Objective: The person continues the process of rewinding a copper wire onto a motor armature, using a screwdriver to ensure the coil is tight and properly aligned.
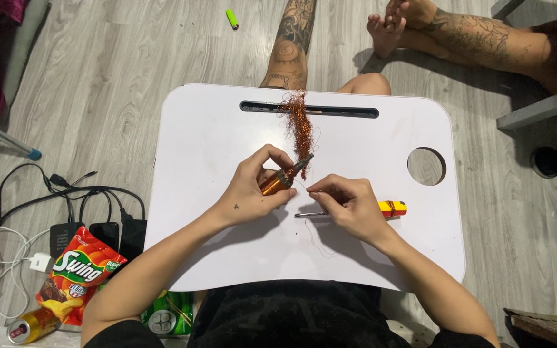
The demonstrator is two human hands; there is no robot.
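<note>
My left hand (253,193) grips one orange copper-wound coil (277,181) mid lap desk (227,258), right hand (349,206) pinches its thin wire (300,185); one wire tangle (300,125), one yellow-handled screwdriver (391,208). Floor left: one red-orange snack bag (78,274), one gold can (30,325)

Premises: a private home, living area. A small white rounded-corner lap table (227,258) stands on grey wood-look plank flooring (130,58), with persons seated barefoot on the floor around it. Left of the table: a red snack bag (78,274), a gold drink can (30,325), and black and white chargers with tangled cables (66,200). Beyond the table's far edge lies a green lighter (232,19).
</note>
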